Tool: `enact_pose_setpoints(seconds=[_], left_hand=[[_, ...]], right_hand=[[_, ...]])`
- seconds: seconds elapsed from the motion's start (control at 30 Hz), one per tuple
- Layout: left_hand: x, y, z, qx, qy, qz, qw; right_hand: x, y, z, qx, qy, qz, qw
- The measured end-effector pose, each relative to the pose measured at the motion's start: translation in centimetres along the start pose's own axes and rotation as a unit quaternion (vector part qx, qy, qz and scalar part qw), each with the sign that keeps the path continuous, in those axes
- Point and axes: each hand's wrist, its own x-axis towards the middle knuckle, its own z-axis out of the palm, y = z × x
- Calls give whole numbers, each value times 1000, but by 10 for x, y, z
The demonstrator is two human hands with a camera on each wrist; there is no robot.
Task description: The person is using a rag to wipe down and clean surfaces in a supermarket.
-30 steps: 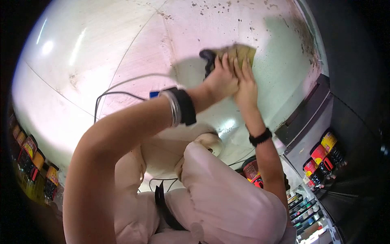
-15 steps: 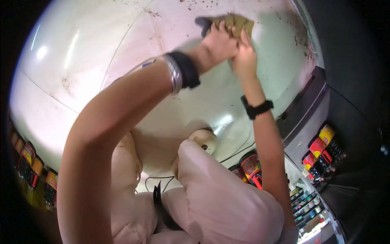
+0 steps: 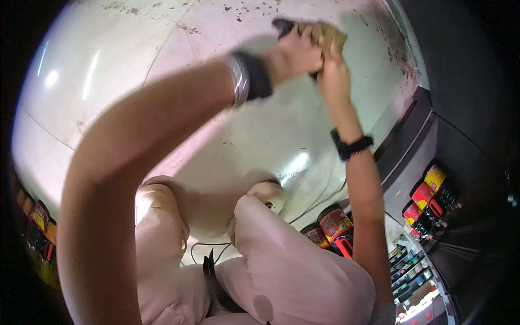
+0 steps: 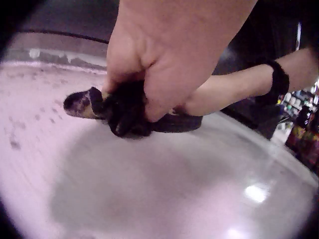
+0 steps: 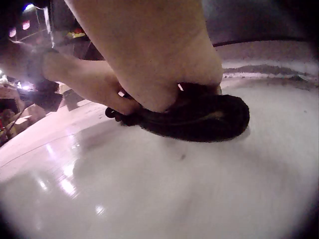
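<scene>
A folded cloth [image 3: 329, 37], olive on top with a dark end, lies against a white glossy surface [image 3: 216, 146] at the far reach of both arms. My left hand [image 3: 298, 54] grips it, and in the left wrist view its dark, bunched part [image 4: 127, 109] shows under the thumb. My right hand [image 3: 335, 78] holds the cloth right beside the left one, fingers overlapping in the head view. A dark, rounded fold [image 5: 219, 119] sticks out below the right hand in the right wrist view.
Dark spots [image 3: 238, 13] mark the surface's far part, and brown stains [image 3: 398, 54] run along its right edge. Dark jugs with red handles [image 3: 336, 225] stand beside my knee. More labelled containers [image 3: 428, 195] and a shelf of small items [image 3: 414, 271] are at right.
Both hands and the cloth have moved away from the body across the surface, then slightly to the right. The left forearm now covers where a cable and a blue item showed.
</scene>
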Motion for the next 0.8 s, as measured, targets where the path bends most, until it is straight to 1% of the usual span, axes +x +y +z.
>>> enact_pose_setpoints(seconds=[0.03,0.07,0.1,0.13,0.17,0.2,0.23,0.27,0.3,0.33,0.37,0.4,0.43,0.47,0.5,0.6,0.67,0.7,0.73,0.77,0.8], left_hand=[[18,-19,-21,0,-109,3,994],[33,-31,-36,0,-216,4,976],[49,-34,-23,0,-215,3,977],[66,-33,-5,-28,-237,-25,971],[76,-30,5,-57,-259,-50,963],[32,-20,-14,-21,-63,-1,998],[20,-8,-21,-31,-101,21,994],[12,4,-21,-41,-137,43,989],[-1,18,-19,-48,-121,63,989],[-16,33,-16,-54,-106,83,990],[-30,48,-19,-32,-107,99,989],[-42,61,-21,-11,-110,114,987],[-45,70,-15,-9,-105,110,988],[-45,76,-8,-9,-86,74,993],[-43,75,-10,-11,-68,39,997],[-7,55,-11,-23,-77,36,996],[29,41,-18,-13,-84,-20,996],[49,31,-12,-15,-90,-29,995],[64,23,-13,-31,-76,-58,995],[81,15,-14,-46,-111,-72,990],[97,5,-13,-56,-122,-72,988]], right_hand=[[20,6,-2,19,8,2,1000],[36,12,-1,37,16,3,999],[44,20,6,23,43,-17,999],[40,21,7,21,42,-17,999],[32,20,5,5,-6,10,1000],[23,15,1,-11,-52,37,998],[8,3,-7,1,-72,72,995],[-12,-5,-9,16,-44,58,997],[-35,-10,-8,31,-16,43,998],[-58,-20,-14,34,-41,53,997],[-75,-25,-19,38,-65,61,995],[-88,-23,-16,34,-63,57,996],[-97,-20,-12,11,-54,29,998],[-98,-15,-8,-12,-44,-1,999],[-89,-11,-9,-14,-42,-5,999],[-49,12,-13,16,-39,6,999],[-10,39,-7,25,-6,0,1000],[7,49,-8,24,-5,-2,1000],[25,57,-10,30,4,-6,1000],[41,67,-10,36,12,-9,999],[57,85,0,35,14,-10,999]])
